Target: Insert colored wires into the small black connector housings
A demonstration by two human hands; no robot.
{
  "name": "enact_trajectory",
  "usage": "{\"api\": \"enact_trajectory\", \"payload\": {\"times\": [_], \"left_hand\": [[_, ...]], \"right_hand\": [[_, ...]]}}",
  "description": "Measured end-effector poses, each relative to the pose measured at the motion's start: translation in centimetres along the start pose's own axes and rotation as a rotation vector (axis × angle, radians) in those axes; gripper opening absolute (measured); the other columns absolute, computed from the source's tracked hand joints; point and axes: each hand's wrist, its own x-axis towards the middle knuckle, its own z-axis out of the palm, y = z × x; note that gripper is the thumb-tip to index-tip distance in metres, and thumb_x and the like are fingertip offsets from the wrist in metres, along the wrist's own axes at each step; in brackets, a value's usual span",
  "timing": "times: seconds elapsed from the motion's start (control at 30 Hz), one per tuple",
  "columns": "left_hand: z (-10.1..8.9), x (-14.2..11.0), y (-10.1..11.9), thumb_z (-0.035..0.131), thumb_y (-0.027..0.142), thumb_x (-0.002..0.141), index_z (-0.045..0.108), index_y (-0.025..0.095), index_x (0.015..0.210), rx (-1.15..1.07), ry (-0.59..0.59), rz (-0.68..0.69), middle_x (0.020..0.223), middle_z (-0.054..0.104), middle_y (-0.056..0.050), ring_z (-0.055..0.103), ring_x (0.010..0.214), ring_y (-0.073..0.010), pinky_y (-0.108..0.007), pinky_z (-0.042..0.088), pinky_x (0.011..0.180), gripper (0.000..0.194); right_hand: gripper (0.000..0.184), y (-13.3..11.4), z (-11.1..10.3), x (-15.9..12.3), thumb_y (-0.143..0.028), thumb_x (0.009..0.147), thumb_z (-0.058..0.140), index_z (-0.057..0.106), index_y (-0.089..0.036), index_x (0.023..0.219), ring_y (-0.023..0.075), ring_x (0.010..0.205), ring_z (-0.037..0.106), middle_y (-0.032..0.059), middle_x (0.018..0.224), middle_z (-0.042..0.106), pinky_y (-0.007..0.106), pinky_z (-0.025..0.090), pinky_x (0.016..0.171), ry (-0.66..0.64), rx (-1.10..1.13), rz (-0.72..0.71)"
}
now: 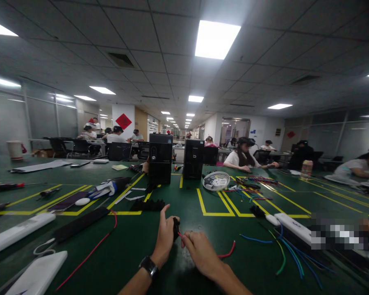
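Note:
My left hand [163, 234], with a dark watch [149, 266] on its wrist, is closed around a small black piece [176, 228] with a jagged outline; its thumb points up. My right hand [200, 253] pinches a thin red wire [180, 234] right beside the black piece. Whether the wire enters the piece or only touches it, I cannot tell. A red wire end [229, 250] sticks out on the far side of my right hand, perhaps the same wire. Just beyond my hands lies a row of black jagged pieces [148, 205].
Two black computer towers [160, 159] stand ahead. A white round basket [215, 181] and tangled wires [258, 184] lie right of them. Blue and green wires [290, 250] are at right, white power strips [21, 233] and a screwdriver [14, 186] at left. A person [244, 157] sits opposite.

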Motion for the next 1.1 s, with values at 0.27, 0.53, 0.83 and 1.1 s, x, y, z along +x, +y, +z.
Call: {"api": "enact_trajectory", "payload": {"times": [0.27, 0.53, 0.83, 1.1], "left_hand": [[0.7, -0.1, 0.1, 0.049, 0.028, 0.081, 0.031, 0.020, 0.136, -0.215, -0.038, -0.136, 0.075, 0.063, -0.002, 0.058, 0.058, -0.0126, -0.024, 0.046, 0.056, 0.059], [1.0, -0.2, 0.8, 0.045, 0.021, 0.081, 0.031, 0.023, 0.135, -0.323, 0.097, -0.284, 0.071, 0.062, -0.003, 0.057, 0.053, -0.0120, -0.024, 0.045, 0.052, 0.056], [1.3, 0.2, 0.1, 0.046, 0.024, 0.076, 0.032, 0.023, 0.131, -0.318, 0.072, -0.179, 0.070, 0.060, 0.000, 0.055, 0.051, -0.0111, -0.023, 0.044, 0.051, 0.056], [0.2, 0.5, 0.6, 0.046, 0.029, 0.081, 0.033, 0.026, 0.130, -0.109, -0.018, -0.017, 0.076, 0.061, 0.001, 0.056, 0.056, -0.0115, -0.024, 0.045, 0.053, 0.050]], "right_hand": [[0.036, -0.6, 0.0, -0.1, -0.027, 0.098, 0.032, 0.063, -0.018, 0.082, 0.0114, 0.069, 0.062, 0.0028, 0.075, 0.067, 0.019, 0.036, 0.064, 0.075, -0.113, -0.040], [0.033, -0.5, 3.2, 0.0, -0.029, 0.098, 0.033, 0.064, -0.017, 0.099, 0.0148, 0.074, 0.065, 0.0093, 0.085, 0.070, 0.020, 0.041, 0.065, 0.063, -0.252, -0.003], [0.036, -0.8, 3.5, 0.5, -0.026, 0.098, 0.031, 0.065, -0.015, 0.094, 0.0168, 0.076, 0.065, 0.0118, 0.084, 0.069, 0.022, 0.041, 0.064, 0.039, -0.195, 0.067], [0.038, -0.9, 2.3, 0.3, -0.025, 0.098, 0.029, 0.064, -0.017, 0.088, 0.0135, 0.070, 0.063, 0.0060, 0.080, 0.069, 0.021, 0.037, 0.063, 0.057, -0.149, 0.017]]}}
